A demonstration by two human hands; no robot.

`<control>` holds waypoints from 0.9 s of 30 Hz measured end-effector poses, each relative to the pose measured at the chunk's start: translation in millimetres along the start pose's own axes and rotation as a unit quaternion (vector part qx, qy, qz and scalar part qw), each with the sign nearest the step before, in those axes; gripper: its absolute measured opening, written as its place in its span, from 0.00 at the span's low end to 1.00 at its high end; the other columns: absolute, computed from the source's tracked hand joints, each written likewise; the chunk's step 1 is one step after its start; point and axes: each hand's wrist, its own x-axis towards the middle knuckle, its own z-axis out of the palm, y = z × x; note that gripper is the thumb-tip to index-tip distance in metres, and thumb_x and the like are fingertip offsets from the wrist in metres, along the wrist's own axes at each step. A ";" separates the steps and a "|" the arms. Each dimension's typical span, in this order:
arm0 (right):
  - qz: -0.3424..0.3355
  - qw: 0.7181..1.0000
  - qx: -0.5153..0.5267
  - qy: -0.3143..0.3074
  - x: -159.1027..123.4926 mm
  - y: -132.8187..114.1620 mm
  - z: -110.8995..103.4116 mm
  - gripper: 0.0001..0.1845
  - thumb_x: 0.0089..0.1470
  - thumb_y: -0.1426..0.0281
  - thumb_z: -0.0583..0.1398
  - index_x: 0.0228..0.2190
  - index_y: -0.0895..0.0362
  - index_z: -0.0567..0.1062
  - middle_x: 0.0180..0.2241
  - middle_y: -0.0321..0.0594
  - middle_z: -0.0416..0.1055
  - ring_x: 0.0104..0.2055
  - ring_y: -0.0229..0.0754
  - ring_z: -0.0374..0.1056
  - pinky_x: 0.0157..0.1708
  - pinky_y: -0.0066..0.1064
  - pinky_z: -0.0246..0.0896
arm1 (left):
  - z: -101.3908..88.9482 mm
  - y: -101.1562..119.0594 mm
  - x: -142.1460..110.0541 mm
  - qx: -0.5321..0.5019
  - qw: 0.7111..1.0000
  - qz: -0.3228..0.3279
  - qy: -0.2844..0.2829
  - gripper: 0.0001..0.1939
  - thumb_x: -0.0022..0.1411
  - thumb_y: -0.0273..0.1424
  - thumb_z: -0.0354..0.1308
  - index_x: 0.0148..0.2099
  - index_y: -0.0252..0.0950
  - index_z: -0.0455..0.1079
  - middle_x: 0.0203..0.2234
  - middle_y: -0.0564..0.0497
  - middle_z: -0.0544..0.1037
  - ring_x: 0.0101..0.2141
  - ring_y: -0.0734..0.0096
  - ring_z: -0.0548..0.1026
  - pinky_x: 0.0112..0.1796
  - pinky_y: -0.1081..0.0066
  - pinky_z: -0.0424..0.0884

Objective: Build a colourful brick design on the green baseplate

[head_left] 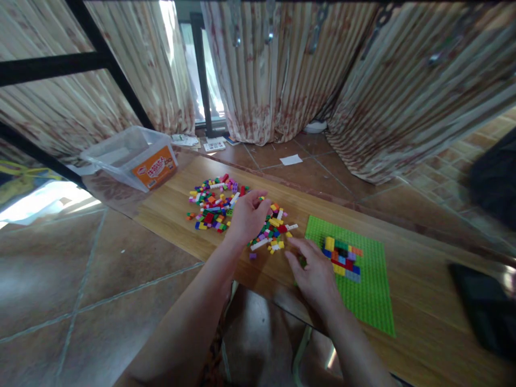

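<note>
A loose pile of small toy building bricks [217,212] in many colours lies on the wooden table. My left hand [246,215] is over the middle of this pile, fingers slightly bent and thumb apart, with nothing visible between them. My right hand [316,271] hovers at the left edge of a green studded baseplate [373,301]; thumb and forefinger are spread apart. By its fingertips is a small yellow brick [289,235], and I cannot tell whether they touch. On the baseplate sits a cluster of joined bricks [342,260] in yellow, red, blue, orange and grey.
A clear plastic bin [121,156] with an orange label stands at the table's far left end. A dark flat object [479,306] lies at the right. Striped curtains [262,70] hang behind, and papers [291,159] lie on the tiled floor beyond the table.
</note>
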 end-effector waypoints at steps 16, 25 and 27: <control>-0.025 0.999 -0.026 0.001 8.4 -8.2 14.2 0.12 0.60 0.69 0.54 0.42 0.53 0.76 0.36 0.43 0.75 0.40 0.46 0.70 0.41 0.38 0.67 | -0.6 -6.9 -6.6 0.073 0.995 0.035 -0.059 0.13 0.60 0.29 0.55 0.46 0.31 0.74 0.25 0.49 0.79 0.27 0.70 0.76 0.28 0.75 0.69; 0.028 0.994 -0.024 0.100 6.2 5.7 -11.2 0.15 0.61 0.67 0.53 0.44 0.55 0.77 0.43 0.46 0.78 0.44 0.47 0.74 0.46 0.41 0.68 | 8.3 -2.1 -15.2 0.132 0.982 0.067 -0.119 0.13 0.62 0.29 0.54 0.47 0.32 0.74 0.28 0.49 0.80 0.28 0.71 0.76 0.28 0.76 0.68; 0.052 0.991 -0.024 0.118 5.3 10.4 -17.7 0.15 0.61 0.65 0.54 0.43 0.56 0.78 0.42 0.46 0.79 0.44 0.47 0.75 0.45 0.40 0.68 | 10.2 -2.7 -15.6 0.147 0.978 0.078 -0.124 0.12 0.62 0.29 0.54 0.46 0.32 0.74 0.26 0.50 0.80 0.26 0.71 0.76 0.27 0.76 0.67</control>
